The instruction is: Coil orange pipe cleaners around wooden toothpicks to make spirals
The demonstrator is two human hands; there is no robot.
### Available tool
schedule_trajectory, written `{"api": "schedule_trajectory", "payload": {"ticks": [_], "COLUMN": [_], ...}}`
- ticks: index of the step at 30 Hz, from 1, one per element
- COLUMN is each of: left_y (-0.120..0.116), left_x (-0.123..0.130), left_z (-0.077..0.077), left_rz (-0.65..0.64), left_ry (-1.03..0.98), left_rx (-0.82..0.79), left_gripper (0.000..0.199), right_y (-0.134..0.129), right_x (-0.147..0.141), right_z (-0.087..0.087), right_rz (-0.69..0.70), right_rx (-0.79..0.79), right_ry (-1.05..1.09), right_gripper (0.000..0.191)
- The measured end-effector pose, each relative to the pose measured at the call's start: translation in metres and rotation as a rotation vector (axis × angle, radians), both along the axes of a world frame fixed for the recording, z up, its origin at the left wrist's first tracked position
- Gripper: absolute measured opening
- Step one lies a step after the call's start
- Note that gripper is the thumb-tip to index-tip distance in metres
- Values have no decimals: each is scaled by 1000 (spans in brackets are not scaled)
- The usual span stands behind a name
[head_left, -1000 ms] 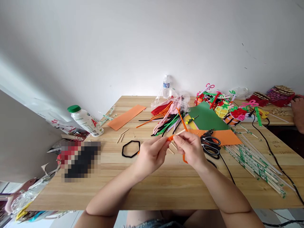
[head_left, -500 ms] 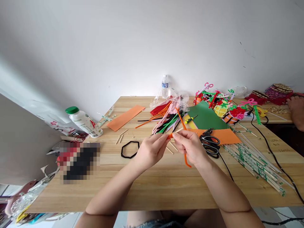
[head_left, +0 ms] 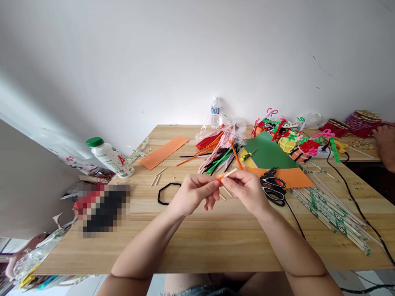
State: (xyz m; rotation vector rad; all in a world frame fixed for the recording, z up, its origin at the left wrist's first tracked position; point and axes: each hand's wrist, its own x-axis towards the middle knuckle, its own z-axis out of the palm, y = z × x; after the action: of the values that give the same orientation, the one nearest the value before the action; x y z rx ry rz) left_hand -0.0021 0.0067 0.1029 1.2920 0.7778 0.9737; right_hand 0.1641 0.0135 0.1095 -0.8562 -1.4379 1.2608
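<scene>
In front of me, my left hand [head_left: 196, 191] and my right hand [head_left: 248, 190] meet fingertip to fingertip above the table. Between them is a short wooden stick [head_left: 231, 172], slanting up to the right, with an orange pipe cleaner [head_left: 220, 179] around its lower end. My left thumb and forefinger pinch the orange pipe cleaner; other left fingers curl below. The right thumb and forefinger close on the stick beside it. A black pipe cleaner bent into a ring [head_left: 164, 201] lies left of my left hand, partly hidden by it.
Bundled pipe cleaners [head_left: 216, 146] lie behind my hands, near a yellow screwdriver [head_left: 248, 155]. Scissors [head_left: 274, 193] and wrapped chopsticks [head_left: 333, 218] are at right, with decorated crafts [head_left: 296, 142] behind. A green-capped bottle [head_left: 111, 158] stands left. Another person's hand [head_left: 385, 137] shows far right.
The loose orange pipe cleaner end that hung below my right hand is out of sight. My left hand has turned, its lower fingers now showing beneath the stick. The stick stays between the hands.
</scene>
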Motion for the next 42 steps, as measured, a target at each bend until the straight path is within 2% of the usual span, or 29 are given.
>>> {"api": "schedule_trajectory", "payload": {"ticks": [4, 6, 7, 8, 13, 14, 16, 17, 19, 23, 24, 25, 26, 30, 32, 34, 35, 39, 40, 41, 42], "left_y": [-3, -4, -4, -5, -3, -1, 1, 1, 0, -7, -8, -9, -9, -3, -1, -1, -2, -7, -8, -8, -8], "left_x": [8, 10, 10, 9, -2, -3, -4, -3, -1, 2, 2, 2, 1, -4, -5, -4, -2, 3, 3, 3, 2], "left_z": [-10, -14, -15, -14, 0, 1, 2, 2, -1, -3, -3, -2, -1, 3, 2, -1, -2, -5, -5, -4, -3], "left_rz": [438, 573, 559, 491, -156, -222, -237, -203, -98, 211, 258, 259, 207, -173, -220, -155, -88, 339, 381, 355, 266], "left_ry": [339, 374, 365, 334, -89, -159, -229, -230, -167, 87, 115, 115, 90, -112, -161, -126, -74, 183, 211, 211, 181], "left_rx": [678, 849, 833, 751, -29, -142, -262, -268, -168, 248, 308, 318, 278, -78, -157, -111, -35, 464, 522, 514, 442], "left_gripper": [25, 19, 18, 19, 45, 46, 42, 39, 36, 32, 29, 27, 27, 40, 40, 37, 36, 31, 30, 30, 32], "right_y": [1, 2, 2, 2, 0, -1, -2, -2, -2, -1, 0, 0, 1, 0, -1, -1, 0, 3, 4, 4, 4], "right_x": [-1, 0, 0, 1, 4, 4, 3, 3, 1, -1, -1, 0, 1, 5, 6, 5, 4, 2, 2, 3, 4], "right_z": [-1, -2, -2, -2, 1, 1, 2, 2, 1, -1, -2, -2, -3, -3, -2, -2, -2, -5, -6, -7, -7], "right_rz": [-35, -24, -13, 1, 65, 78, 89, 85, 58, 14, 15, 20, 29, 74, 87, 79, 67, 51, 60, 74, 88], "right_rx": [-81, -117, -120, -110, -6, 8, 30, 38, 39, -10, -19, -20, -13, 41, 51, 52, 50, -7, -26, -38, -40], "right_ry": [22, 45, 55, 61, 39, 37, 36, 31, 22, 42, 52, 58, 58, 32, 23, 15, 14, 45, 53, 58, 63], "right_gripper": [27, 29, 28, 27, 22, 21, 20, 20, 20, 21, 20, 20, 20, 19, 19, 18, 18, 24, 26, 28, 29]}}
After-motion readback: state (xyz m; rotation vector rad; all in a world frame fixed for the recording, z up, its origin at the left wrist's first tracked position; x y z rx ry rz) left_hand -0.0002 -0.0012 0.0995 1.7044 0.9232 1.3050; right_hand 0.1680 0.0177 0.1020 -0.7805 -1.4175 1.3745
